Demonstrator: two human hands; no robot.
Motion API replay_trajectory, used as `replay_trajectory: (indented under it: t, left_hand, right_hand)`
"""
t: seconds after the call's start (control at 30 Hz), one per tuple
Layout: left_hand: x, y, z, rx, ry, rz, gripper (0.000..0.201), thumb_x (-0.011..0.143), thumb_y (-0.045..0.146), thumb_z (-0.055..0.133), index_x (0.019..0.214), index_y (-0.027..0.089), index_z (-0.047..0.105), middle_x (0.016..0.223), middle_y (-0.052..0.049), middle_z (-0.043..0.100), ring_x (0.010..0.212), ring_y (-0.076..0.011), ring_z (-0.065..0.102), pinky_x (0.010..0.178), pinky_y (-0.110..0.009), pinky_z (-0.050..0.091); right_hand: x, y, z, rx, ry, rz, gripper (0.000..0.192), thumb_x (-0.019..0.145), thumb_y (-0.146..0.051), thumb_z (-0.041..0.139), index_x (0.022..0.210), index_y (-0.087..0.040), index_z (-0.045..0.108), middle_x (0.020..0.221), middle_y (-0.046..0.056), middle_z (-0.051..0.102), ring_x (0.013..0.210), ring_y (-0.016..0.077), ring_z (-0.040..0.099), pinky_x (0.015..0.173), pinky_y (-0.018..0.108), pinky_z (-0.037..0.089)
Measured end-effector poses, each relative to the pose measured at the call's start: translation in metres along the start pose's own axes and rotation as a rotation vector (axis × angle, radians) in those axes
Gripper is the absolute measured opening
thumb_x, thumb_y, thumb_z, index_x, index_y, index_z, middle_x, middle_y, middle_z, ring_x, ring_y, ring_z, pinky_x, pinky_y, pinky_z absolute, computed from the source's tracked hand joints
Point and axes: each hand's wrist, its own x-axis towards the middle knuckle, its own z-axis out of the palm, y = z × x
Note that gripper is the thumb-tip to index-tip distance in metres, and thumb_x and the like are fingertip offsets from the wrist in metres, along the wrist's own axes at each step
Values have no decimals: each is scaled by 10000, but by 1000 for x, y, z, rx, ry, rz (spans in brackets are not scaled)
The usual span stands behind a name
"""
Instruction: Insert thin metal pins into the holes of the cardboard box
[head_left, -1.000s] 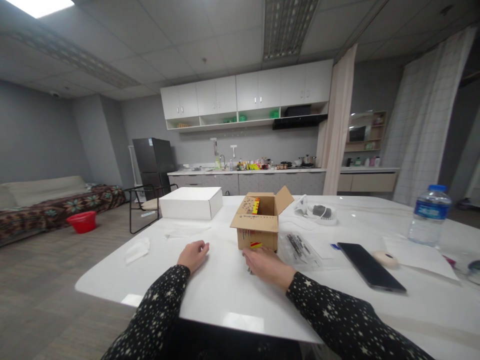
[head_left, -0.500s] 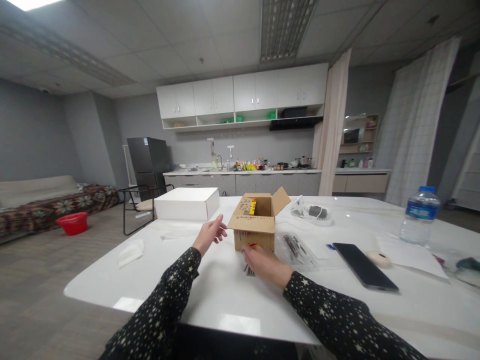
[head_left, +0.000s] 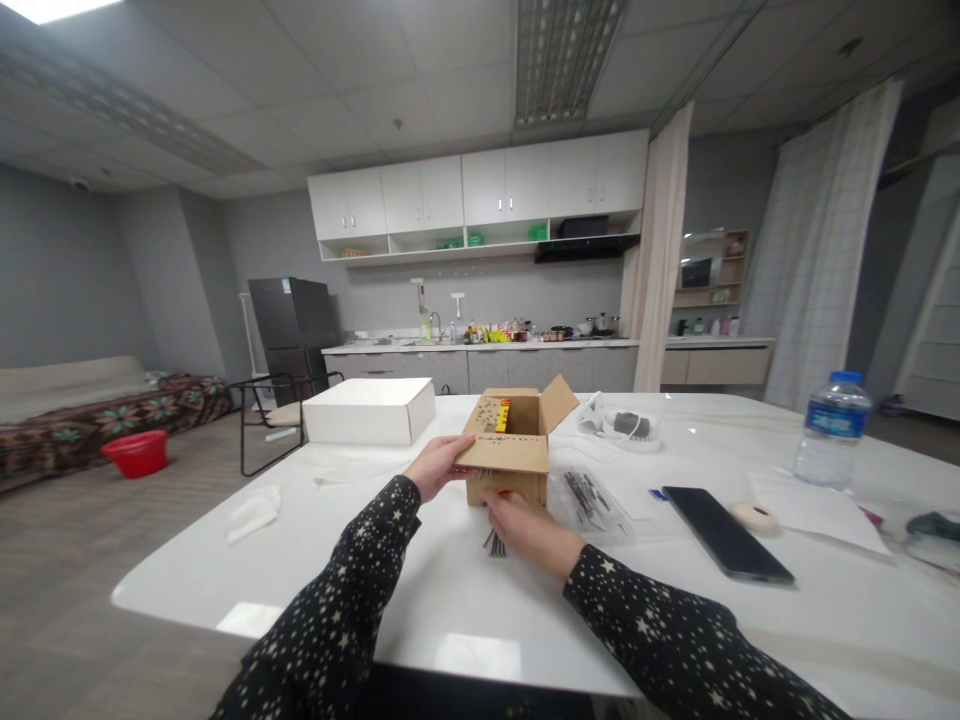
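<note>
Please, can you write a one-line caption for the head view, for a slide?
Left hand on the open cardboard box, right hand at its base, on a white table.

On the table (head_left: 450,620), the open cardboard box (head_left: 508,460) sits near the middle, at twelve o'clock from the person. The left hand (head_left: 439,466) touches its flap at nine o'clock; the right hand (head_left: 525,527) lies just before it at six o'clock, over a small bundle of dark pins (head_left: 495,543). A closed flat box (head_left: 369,411) stands at ten o'clock of the cardboard box, behind it. A clear plastic bag (head_left: 592,500) lies just beside the cardboard box at four o'clock. A phone (head_left: 724,532) lies at three o'clock, a tape roll (head_left: 755,516) just beyond it, a water bottle (head_left: 831,429) at two o'clock. A bagged cable (head_left: 626,425) lies at one o'clock.
</note>
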Motion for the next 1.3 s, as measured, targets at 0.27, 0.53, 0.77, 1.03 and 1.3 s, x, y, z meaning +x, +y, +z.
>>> replay_trajectory:
  t: [0.27,0.53,0.77,1.03,1.3]
  left_hand:
    - [13,-24,-6,-105,49,125,513,768,495,724,1103,109,686,1126,-151,691,940,-195,650,729,-272,536]
    - [12,-27,-6,53,75,172,677,667,647,724,1094,122,691,1057,-132,711,915,-229,645,692,-302,508]
    - [7,-24,2,86,184,196,649,658,668,689,996,115,693,902,-99,703,769,-180,612,601,-259,451]
    - [6,-16,8,131,312,228,399,680,504,668,862,150,699,909,-80,697,837,-192,584,661,-271,432]
    - [5,-12,15,-49,342,152,287,646,379,706,800,139,678,913,-94,703,833,-187,610,714,-295,457]
  right_hand:
    - [1,3,2,-54,29,-12,267,963,-159,336,1103,-162,563,888,122,706,765,233,676,670,309,455]
    - [-3,-4,-4,-73,-8,7,278,969,-184,338,1114,-182,575,882,106,708,743,217,668,693,304,467]
    - [0,-2,-2,-58,11,-17,297,947,-145,336,1108,-154,585,857,135,706,731,250,677,675,330,464]
    - [3,1,3,-15,52,-30,285,929,-133,370,1096,-140,600,871,141,703,720,233,665,670,308,458]
    - [3,1,4,-27,60,-39,264,925,-139,387,1086,-147,596,873,141,707,734,242,673,650,302,450]
